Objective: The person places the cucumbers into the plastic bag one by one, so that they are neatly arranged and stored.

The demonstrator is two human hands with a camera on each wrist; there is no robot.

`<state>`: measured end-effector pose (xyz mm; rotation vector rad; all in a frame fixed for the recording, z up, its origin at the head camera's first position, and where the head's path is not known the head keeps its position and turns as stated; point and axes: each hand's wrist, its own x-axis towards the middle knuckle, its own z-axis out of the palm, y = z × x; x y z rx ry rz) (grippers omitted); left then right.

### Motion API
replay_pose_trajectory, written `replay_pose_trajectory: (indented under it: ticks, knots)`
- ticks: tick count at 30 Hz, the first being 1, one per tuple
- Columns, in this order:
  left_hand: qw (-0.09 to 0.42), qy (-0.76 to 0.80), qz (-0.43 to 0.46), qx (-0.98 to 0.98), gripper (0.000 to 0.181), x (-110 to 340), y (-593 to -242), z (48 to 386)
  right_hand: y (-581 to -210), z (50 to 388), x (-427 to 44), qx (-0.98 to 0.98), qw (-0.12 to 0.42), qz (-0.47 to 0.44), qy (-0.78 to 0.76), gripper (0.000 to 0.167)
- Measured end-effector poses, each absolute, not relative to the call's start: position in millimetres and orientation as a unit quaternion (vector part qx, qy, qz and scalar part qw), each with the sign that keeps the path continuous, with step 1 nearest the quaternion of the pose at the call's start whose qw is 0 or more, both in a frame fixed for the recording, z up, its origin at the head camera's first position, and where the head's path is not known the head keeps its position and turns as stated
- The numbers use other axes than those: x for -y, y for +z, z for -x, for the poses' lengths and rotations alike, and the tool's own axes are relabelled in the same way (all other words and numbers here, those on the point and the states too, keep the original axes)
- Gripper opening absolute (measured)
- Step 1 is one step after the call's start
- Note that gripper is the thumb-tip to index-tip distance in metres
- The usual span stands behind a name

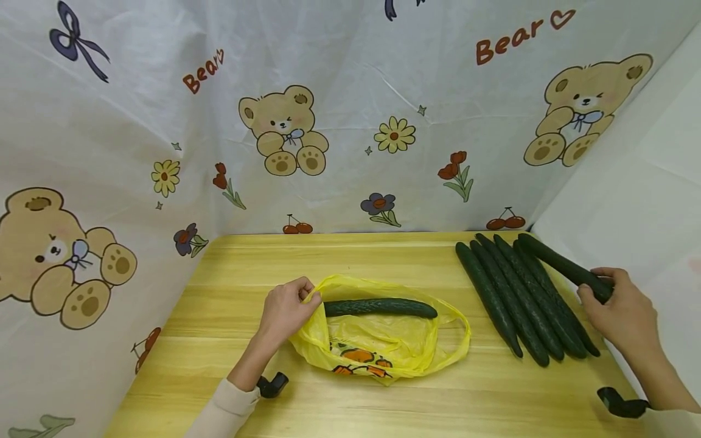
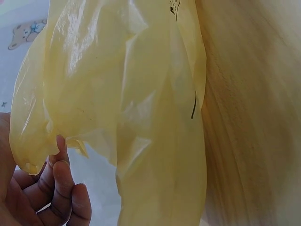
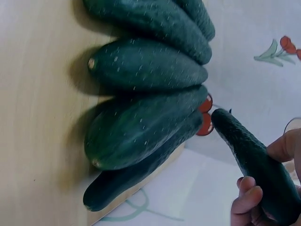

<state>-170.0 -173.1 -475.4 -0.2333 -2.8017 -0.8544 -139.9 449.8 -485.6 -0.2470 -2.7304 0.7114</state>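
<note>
Cucumbers [image 1: 517, 295]: one in bag [image 1: 309, 347], one gripped by right hand [image 1: 627, 310], five on table [image 1: 246, 261], seemingly still to be bagged. Bag: rim [image 1: 350, 278] pinched by left hand [image 1: 287, 310].

The worktop [image 1: 235, 267] is viewed forward and down by the head camera from above and behind the left hand [image 1: 287, 310] and the right hand [image 1: 630, 310], with the printed cloth [image 1: 350, 67] included beyond them. At the left wrist, the left hand's fingers are faced very closely, beside the yellow bag [image 1: 383, 334] shared with the head view. At the right wrist, the right hand's cucumber [image 1: 564, 266] and the neighbouring row of cucumbers [image 1: 523, 298], likewise shared, are seen near and turned sideways.
</note>
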Motion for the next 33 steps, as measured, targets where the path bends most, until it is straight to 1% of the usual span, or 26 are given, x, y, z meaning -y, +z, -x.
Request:
replay_pose_trajectory:
  ticks: [8, 20, 33]
  knots:
    - [0.100, -0.288, 0.075, 0.949, 0.014, 174.5, -475.6, 169.0, -474.2, 135.4, -428.7, 0.954, 0.174, 0.064, 0.238, 0.054]
    - [0.105, -0.298, 0.071, 0.946, 0.013, 177.5, -474.3, 172.8, -457.4, 126.1, -396.1, 0.941, 0.184, 0.016, 0.282, 0.045]
    - [0.108, -0.293, 0.080, 0.947, 0.013, 178.8, -472.4, 172.8, -452.3, 123.4, -361.0, 0.925, 0.194, -0.037, 0.325, 0.038]
